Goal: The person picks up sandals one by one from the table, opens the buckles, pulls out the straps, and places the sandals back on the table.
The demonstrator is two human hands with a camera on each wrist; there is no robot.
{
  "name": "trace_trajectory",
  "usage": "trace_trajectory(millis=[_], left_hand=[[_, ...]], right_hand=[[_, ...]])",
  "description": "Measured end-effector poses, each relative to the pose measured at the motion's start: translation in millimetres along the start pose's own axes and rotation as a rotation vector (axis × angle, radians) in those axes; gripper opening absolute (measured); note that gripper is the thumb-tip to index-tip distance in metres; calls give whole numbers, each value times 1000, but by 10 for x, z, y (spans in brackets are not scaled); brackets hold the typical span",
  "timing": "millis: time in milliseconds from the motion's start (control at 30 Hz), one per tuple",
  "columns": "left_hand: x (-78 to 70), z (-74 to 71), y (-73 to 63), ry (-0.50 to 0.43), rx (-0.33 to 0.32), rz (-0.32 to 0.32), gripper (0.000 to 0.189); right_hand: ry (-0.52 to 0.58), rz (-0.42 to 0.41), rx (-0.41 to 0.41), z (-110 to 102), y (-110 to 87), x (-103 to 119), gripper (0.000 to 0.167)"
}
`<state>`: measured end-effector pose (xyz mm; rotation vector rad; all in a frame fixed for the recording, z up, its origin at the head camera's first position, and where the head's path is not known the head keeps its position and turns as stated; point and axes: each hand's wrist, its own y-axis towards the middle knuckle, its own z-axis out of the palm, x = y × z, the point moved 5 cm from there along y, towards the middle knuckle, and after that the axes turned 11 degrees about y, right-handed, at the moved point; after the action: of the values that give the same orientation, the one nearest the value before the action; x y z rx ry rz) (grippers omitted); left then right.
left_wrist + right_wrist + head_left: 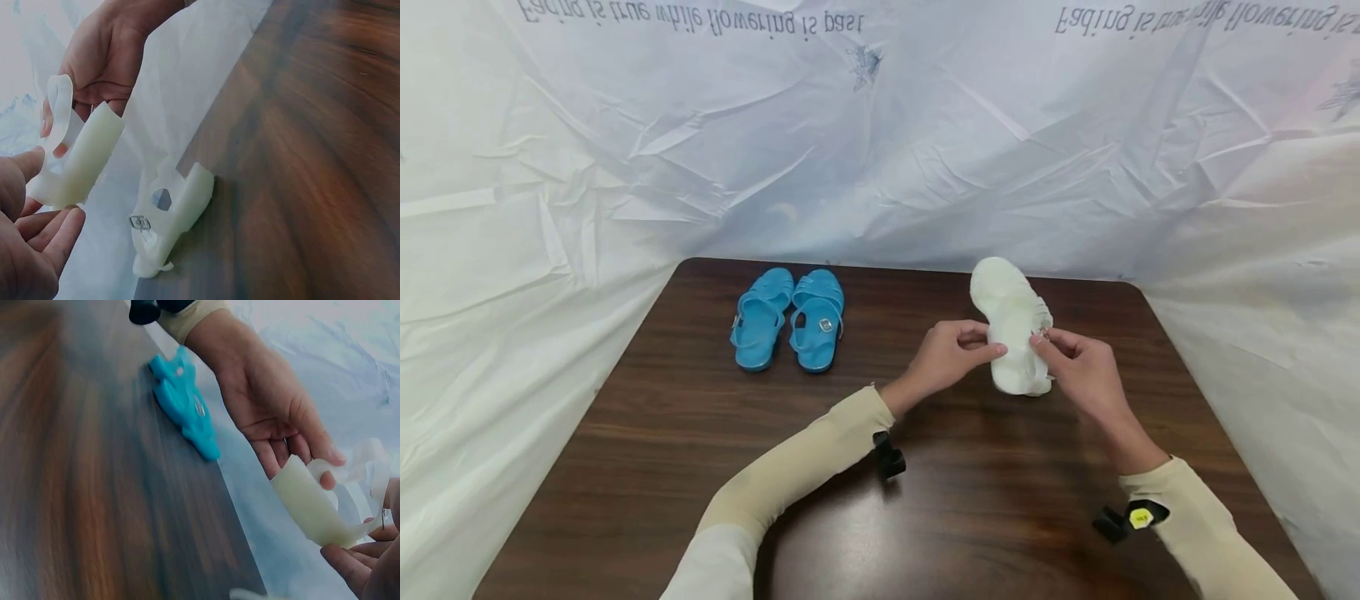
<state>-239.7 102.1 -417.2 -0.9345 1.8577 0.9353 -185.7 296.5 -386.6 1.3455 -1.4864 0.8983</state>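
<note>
Both hands hold a white sandal (1011,333) over the right back part of the table. My left hand (943,358) pinches its left edge, thumb on top. On the opposite side, my right hand (1082,371) grips the sandal near the strap, where a bit of metal shows at the fingertips. The left wrist view shows the held sandal (94,156) from the side, its strap looping over the sole. A second white sandal (194,197), with a square buckle, rests on the table beneath; from above it is mostly hidden behind the held one.
A pair of blue sandals (817,321) stands side by side at the back left of the dark wooden table (850,467), toes toward the far edge. White printed sheeting (850,167) hangs behind the table and along its sides.
</note>
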Motion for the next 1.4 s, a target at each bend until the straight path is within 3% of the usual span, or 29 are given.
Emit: trace_trajectory(millis=[233,567,733,967,1167,1400], left_hand=[[-34,245,272,12,58,6,44],[-36,538,579,-127,163,31,50],[60,528,581,-127,136,18,49],[314,486,518,69,74,-25,54],[465,539,483,168,123,-46,67],[572,630,447,186,189,-68,75]], right_hand=[[39,2,-89,-310,151,-105,59],[133,51,-198,-654,259,-243,63],[102,97,-203,-786,298,-327,68],[97,111,-222,-1006,383,-510,68],[-2,130,-216,-1139,448,-707,69],[19,123,-202,-1194,542,-978,67]])
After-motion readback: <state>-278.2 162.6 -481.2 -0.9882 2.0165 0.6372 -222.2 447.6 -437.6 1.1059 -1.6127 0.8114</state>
